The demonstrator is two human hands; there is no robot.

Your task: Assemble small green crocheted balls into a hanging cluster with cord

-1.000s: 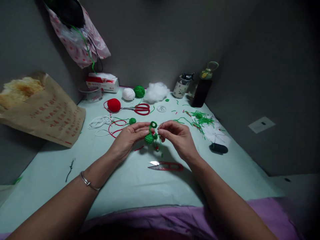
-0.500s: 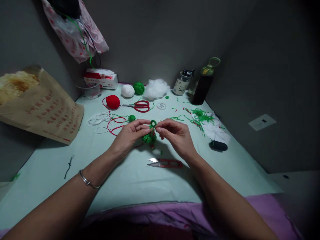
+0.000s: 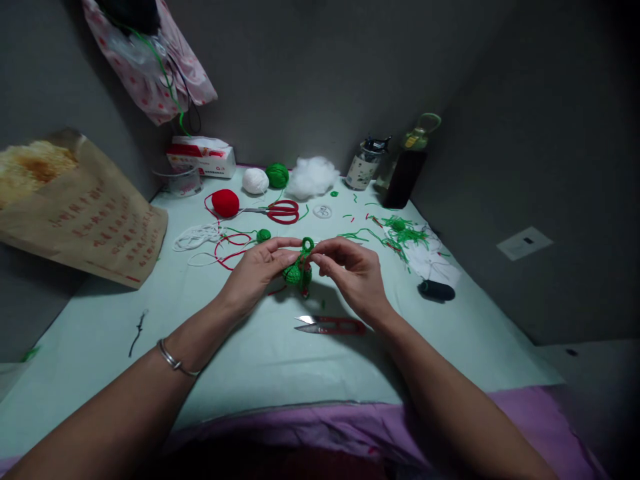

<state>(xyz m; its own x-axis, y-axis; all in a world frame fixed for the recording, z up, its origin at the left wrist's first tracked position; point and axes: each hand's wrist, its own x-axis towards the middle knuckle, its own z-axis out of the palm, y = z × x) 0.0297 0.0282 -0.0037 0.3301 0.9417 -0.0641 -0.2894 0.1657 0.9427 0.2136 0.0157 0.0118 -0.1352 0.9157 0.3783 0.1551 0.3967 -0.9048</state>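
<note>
Over the table, a small green crochet piece with red bits and a loop on top hangs between my two hands. My left hand pinches its left side between thumb and fingers. The fingertips of my right hand are closed at its right side, just below the loop; whether they also hold a needle or hook is too small to tell. Below the piece lie red-handled thread snips, blades apart and pointing left. A small green yarn ball sits behind my left hand.
Behind are a red yarn ball, red-handled scissors, a white yarn ball, a green yarn ball and white stuffing. Green yarn scraps lie right. A paper bag stands left, a bottle back right.
The loop of the crochet piece has shifted slightly up and right, and the piece has turned a little in my fingers. Both hands keep their pinch; the table things stay put.
</note>
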